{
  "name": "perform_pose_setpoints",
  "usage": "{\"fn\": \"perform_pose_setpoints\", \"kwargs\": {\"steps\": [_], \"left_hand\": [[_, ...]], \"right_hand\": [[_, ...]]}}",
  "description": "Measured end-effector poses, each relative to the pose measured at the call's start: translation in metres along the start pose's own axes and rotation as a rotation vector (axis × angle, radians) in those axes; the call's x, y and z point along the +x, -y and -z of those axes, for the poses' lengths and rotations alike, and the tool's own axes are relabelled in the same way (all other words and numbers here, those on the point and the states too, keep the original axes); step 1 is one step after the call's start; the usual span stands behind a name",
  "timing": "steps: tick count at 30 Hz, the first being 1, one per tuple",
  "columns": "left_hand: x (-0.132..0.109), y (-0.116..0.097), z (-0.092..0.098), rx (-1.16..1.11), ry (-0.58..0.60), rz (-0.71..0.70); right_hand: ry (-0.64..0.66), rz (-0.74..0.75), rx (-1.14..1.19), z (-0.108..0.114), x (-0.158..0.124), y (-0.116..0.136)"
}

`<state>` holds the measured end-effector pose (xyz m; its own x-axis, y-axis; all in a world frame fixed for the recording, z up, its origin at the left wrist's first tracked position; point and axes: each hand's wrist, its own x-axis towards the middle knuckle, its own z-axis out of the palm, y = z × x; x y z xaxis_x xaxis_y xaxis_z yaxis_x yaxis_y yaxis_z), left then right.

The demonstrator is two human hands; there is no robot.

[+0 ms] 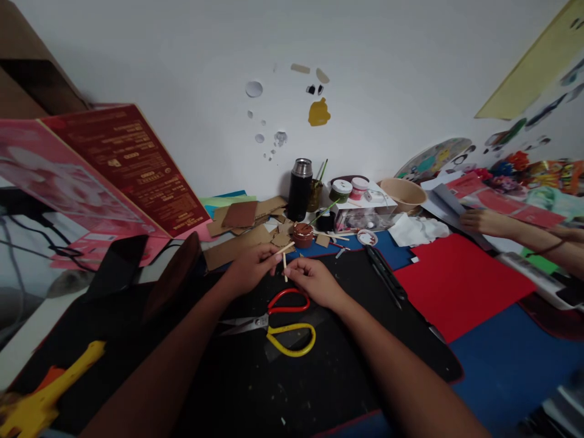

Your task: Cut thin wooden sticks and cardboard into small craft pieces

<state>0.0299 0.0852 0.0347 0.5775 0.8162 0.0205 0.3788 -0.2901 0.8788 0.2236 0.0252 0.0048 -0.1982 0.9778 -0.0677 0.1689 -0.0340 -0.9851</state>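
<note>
Between the thumb and fingers of my left hand is a short, pale wooden stick, slanting up to the right. My right hand pinches a second pale stick, which stands nearly upright. The two sticks are close together; whether they touch I cannot tell. Just below my hands, a pair of scissors with one red and one yellow handle lies with its blades apart on the black mat. A jar of brown paint stands just beyond my fingers.
Cardboard pieces lie behind my left hand, near a black thermos. Red paper and a dark pen-like tool are at the right. Another person's hand reaches in there. A yellow glue gun lies front left.
</note>
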Motion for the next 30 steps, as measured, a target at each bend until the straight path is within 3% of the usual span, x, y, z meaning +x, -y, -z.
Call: {"fn": "perform_pose_setpoints", "kwargs": {"steps": [7, 15, 18, 23, 30], "left_hand": [[0.001, 0.001, -0.005, -0.100, -0.013, 0.047], [0.003, 0.005, -0.016, -0.145, -0.054, 0.044], [0.005, 0.011, -0.018, -0.152, -0.123, 0.025], [0.006, 0.020, -0.009, -0.028, -0.252, 0.021], [0.004, 0.015, -0.004, 0.133, -0.187, -0.023]], "right_hand": [[0.001, 0.092, -0.131, -0.001, 0.001, -0.003], [-0.017, 0.087, -0.211, -0.002, 0.000, -0.003], [-0.058, 0.066, -0.273, -0.004, -0.001, 0.001], [-0.109, 0.027, -0.396, -0.005, -0.004, 0.008], [-0.144, 0.024, -0.504, -0.003, -0.006, 0.009]]}}
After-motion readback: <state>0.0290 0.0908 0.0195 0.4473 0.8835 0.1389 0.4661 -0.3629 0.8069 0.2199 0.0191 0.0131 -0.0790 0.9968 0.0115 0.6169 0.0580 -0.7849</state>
